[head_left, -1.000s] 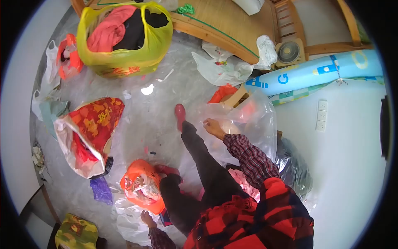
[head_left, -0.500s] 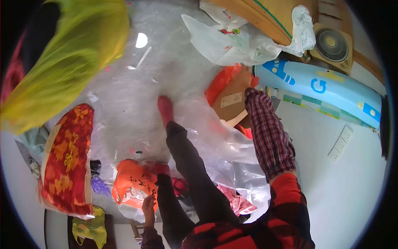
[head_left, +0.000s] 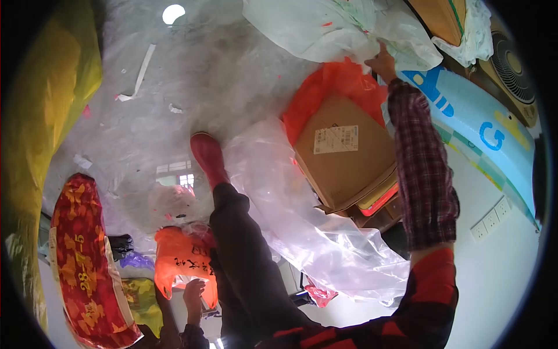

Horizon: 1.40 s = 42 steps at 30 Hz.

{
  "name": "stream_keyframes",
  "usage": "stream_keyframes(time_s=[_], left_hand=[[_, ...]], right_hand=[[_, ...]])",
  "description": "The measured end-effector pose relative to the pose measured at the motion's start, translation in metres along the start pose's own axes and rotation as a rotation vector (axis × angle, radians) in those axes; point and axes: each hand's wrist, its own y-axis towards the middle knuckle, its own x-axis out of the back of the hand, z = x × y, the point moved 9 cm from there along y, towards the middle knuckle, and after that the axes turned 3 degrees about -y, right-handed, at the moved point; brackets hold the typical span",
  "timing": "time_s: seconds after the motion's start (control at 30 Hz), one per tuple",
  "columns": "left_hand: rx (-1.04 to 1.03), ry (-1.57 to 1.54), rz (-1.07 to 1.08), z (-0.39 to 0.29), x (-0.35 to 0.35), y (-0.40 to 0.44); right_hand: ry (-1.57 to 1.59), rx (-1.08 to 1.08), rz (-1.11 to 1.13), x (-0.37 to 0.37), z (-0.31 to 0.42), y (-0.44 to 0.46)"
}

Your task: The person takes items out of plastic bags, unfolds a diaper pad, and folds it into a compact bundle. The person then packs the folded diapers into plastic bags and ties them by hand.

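Reaching: right hand (head_left: 383, 64), fingers parted, hold unclear, at near edge of white bag (head_left: 314, 32), which lies crosswise on floor (head_left: 192, 75). Left hand (head_left: 193, 295) farther, half-curled by orange bag (head_left: 177, 253), hold unclear.

A beige fan (head_left: 511, 67) sits near a blue lettered roll (head_left: 468, 110), and white sockets (head_left: 491, 218) line the pale wall (head_left: 494, 267).

Right hand (head_left: 381, 63) moved from box (head_left: 344, 152) to white bag (head_left: 314, 29).
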Motion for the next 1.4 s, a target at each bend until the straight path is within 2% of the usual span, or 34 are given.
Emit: stream_keyframes(time_s=[0.07, 0.13, 0.17, 0.2, 0.27, 0.3, 0.33, 0.4, 0.47, 0.53, 0.57, 0.6, 0.63, 0.67, 0.7, 0.73, 0.77, 0.83, 0.87, 0.9, 0.97, 1.03, 1.07, 1.13, 1.17, 1.23, 1.27, 1.37, 1.4], left_hand=[[-0.008, -0.013, 0.000, -0.017, -0.011, -0.003], [-0.088, 0.020, 0.048, -0.052, -0.023, -0.012], [-0.194, 0.043, 0.095, -0.079, -0.031, -0.020], [-0.179, 0.008, 0.068, -0.099, -0.033, -0.030], [-0.207, -0.032, 0.037, -0.134, -0.046, -0.043], [-0.239, -0.085, 0.040, -0.150, -0.051, -0.052], [-0.271, -0.136, 0.037, -0.166, -0.052, -0.061], [-0.283, -0.202, 0.128, -0.194, -0.071, -0.069], [-0.279, -0.308, 0.190, -0.228, -0.097, -0.079], [-0.412, -0.213, 0.197, -0.261, -0.121, -0.088], [-0.459, -0.182, 0.194, -0.276, -0.131, -0.093], [-0.344, -0.322, 0.232, -0.281, -0.143, -0.093], [-0.222, -0.462, 0.267, -0.276, -0.147, -0.098], [-0.229, -0.462, 0.255, -0.269, -0.141, -0.100], [-0.373, -0.314, 0.230, -0.267, -0.133, -0.097], [-0.509, -0.165, 0.200, -0.267, -0.125, -0.103], [-0.520, -0.166, 0.189, -0.259, -0.116, -0.106], [-0.517, -0.356, 0.138, -0.253, -0.093, -0.114], [-0.449, -0.444, 0.160, -0.262, -0.089, -0.134], [-0.471, -0.436, 0.167, -0.258, -0.076, -0.137], [-0.491, -0.382, 0.047, -0.242, -0.046, -0.137], [-0.536, -0.397, -0.030, -0.230, -0.018, -0.143], [-0.560, -0.339, -0.157, -0.209, 0.016, -0.142], [-0.522, -0.216, -0.328, -0.195, 0.044, -0.171], [-0.466, -0.149, -0.369, -0.198, 0.046, -0.196], [-0.365, -0.230, -0.496, -0.105, 0.086, -0.154], [-0.461, -0.089, -0.559, -0.079, 0.101, -0.144], [-0.654, 0.651, -0.445, -0.071, 0.093, -0.162], [-0.428, 0.627, -0.395, -0.059, 0.098, -0.171]], right_hand=[[-0.041, 0.126, -0.085, -0.027, -0.005, -0.010], [0.067, 0.162, -0.015, -0.035, 0.028, -0.042], [-0.066, 0.340, -0.016, -0.031, 0.058, -0.060], [-0.204, 0.515, -0.025, -0.026, 0.086, -0.079], [0.034, 0.419, 0.052, -0.022, 0.110, -0.105], [0.053, 0.426, 0.133, -0.016, 0.135, -0.124], [0.235, 0.449, 0.134, 0.010, 0.169, -0.160], [0.255, 0.559, 0.332, 0.016, 0.221, -0.231], [0.392, 0.827, 0.264, 0.041, 0.263, -0.320], [0.513, 0.868, 0.418, 0.073, 0.294, -0.390], [0.591, 0.929, 0.380, 0.094, 0.305, -0.421], [0.734, 1.089, 0.351, 0.113, 0.313, -0.452], [0.612, 1.131, 0.585, 0.110, 0.322, -0.480], [0.564, 1.244, 0.568, 0.122, 0.327, -0.495], [0.510, 1.357, 0.546, 0.131, 0.329, -0.509], [0.395, 1.292, 0.306, 0.140, 0.325, -0.494], [0.280, 1.213, 0.064, 0.151, 0.318, -0.470], [0.032, 0.672, 0.067, 0.160, 0.283, -0.406], [-0.034, 0.526, 0.118, 0.155, 0.260, -0.392], [-0.096, 0.374, 0.166, 0.146, 0.233, -0.382], [0.049, 0.382, 0.303, 0.068, 0.193, -0.392], [0.186, 0.404, 0.704, 0.037, 0.187, -0.417], [0.188, 0.409, 0.692, 0.038, 0.190, -0.421], [0.340, 0.204, 0.300, 0.071, 0.180, -0.405], [0.345, 0.201, 0.286, 0.072, 0.187, -0.401], [0.552, 0.227, 0.358, 0.074, 0.221, -0.389], [0.633, 0.213, 0.355, 0.075, 0.238, -0.385], [0.872, 0.221, 0.251, 0.106, 0.278, -0.385], [0.886, 0.213, 0.151, 0.108, 0.280, -0.381]])
